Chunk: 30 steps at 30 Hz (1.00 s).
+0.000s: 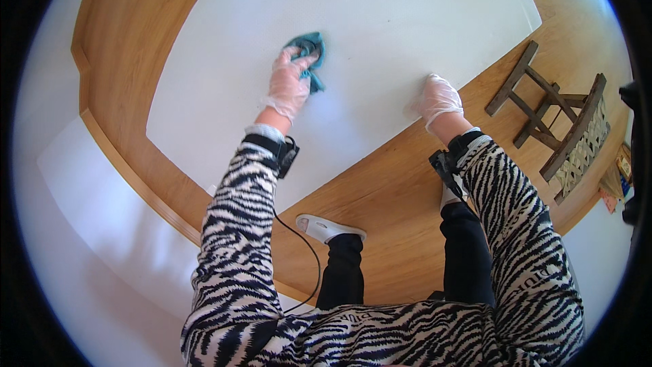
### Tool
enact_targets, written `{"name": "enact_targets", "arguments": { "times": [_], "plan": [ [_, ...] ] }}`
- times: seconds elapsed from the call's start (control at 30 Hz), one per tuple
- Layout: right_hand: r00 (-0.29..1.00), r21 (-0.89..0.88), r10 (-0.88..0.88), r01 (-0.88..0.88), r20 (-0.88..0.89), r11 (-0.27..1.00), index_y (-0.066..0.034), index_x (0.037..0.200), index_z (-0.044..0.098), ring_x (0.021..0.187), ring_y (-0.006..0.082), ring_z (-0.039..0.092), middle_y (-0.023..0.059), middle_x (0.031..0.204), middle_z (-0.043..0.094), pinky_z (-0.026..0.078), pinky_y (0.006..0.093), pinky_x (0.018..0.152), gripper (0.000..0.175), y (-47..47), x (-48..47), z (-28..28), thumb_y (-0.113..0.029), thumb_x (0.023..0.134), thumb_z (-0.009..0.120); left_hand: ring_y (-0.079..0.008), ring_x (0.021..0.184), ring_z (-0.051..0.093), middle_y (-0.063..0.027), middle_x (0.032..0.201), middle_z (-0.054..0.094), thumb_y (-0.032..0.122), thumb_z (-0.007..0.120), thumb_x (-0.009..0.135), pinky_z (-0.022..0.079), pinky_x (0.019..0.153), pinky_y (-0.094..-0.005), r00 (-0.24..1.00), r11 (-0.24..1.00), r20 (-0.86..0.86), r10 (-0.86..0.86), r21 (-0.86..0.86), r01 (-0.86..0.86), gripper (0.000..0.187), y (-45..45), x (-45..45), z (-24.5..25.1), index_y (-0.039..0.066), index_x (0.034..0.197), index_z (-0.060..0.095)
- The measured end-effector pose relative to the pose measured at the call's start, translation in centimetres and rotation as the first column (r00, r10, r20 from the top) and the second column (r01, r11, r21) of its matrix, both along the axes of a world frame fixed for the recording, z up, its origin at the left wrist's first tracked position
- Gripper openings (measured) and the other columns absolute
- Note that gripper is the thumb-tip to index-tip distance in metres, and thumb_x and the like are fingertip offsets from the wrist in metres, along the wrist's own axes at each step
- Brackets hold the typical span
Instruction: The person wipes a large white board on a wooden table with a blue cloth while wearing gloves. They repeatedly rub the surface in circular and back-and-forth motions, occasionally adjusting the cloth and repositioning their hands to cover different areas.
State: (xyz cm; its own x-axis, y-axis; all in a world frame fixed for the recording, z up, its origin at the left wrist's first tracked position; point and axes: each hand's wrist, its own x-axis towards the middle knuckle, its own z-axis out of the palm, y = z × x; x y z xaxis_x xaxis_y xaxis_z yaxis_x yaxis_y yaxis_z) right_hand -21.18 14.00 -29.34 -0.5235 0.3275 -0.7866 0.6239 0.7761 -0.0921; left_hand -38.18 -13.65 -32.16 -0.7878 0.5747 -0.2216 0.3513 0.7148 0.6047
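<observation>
A large white mat or board [367, 25] with a finely textured face lies over the wood-look floor in front of me. On its left part, my left hand [293, 79], in a clear thin glove, grips a crumpled teal cloth [316, 56] pressed to the white surface. My right hand [440, 99], gloved the same way, rests at the near right edge of the white surface; its fingers are bunched or hidden, and no object shows in it. Small dark specks dot the surface between the hands.
A wooden folding stool [573, 125] with a woven seat lies on its side at the right. Wood-look floor [387, 199] runs beneath my slippered feet [328, 228]. White walls with wooden skirting [137, 178] curve along the left. A black cable [317, 265] hangs from my left wrist.
</observation>
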Motion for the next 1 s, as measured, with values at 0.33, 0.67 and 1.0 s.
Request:
{"name": "enact_targets", "arguments": {
  "times": [0.33,0.67,1.0],
  "plan": [
    [0.996,-0.027,-0.09,0.089,-0.028,0.996,-0.0031,0.099,0.076,0.093,0.0336,0.074,0.0179,0.097,0.076,0.06,0.0392,0.078,0.029,-0.2,-0.4,-0.5,-0.026,0.083,0.082,-0.0222,0.112,0.066,-0.0106,0.123,0.068,-0.007,0.055,0.096,0.055,0.098,-0.038,0.188,0.253,0.981,-0.053,0.195,-0.947,0.043,-0.7,7.6,4.6,0.003,0.138,0.059],
    [0.984,0.007,-0.154,0.155,-0.086,0.988,-0.0005,0.106,0.073,0.1,0.0366,0.072,0.0213,0.101,0.074,0.059,0.0404,0.082,0.037,0.5,-0.2,-1.0,-0.026,0.082,0.083,-0.0255,0.124,0.056,-0.0086,0.137,0.057,0.004,0.063,0.096,0.048,0.102,-0.0433,0.095,0.152,0.952,-0.291,0.144,-0.978,0.054,-0.2,10.4,7.8,0.013,0.147,0.05],
    [0.398,-0.845,-0.806,0.487,0.439,-0.22,-0.0048,0.138,0.052,0.097,0.0166,0.062,0.0068,0.112,0.065,0.053,0.0341,0.086,0.045,-7.0,-3.5,1.2,-0.035,0.105,0.056,-0.0216,0.118,0.059,-0.0079,0.133,0.059,0.009,0.062,0.097,0.052,0.097,-0.0389,-0.038,0.426,0.989,-0.141,0.026,-0.904,0.049,2.2,6.7,9.6,0.012,0.144,0.053]
  ]
}}
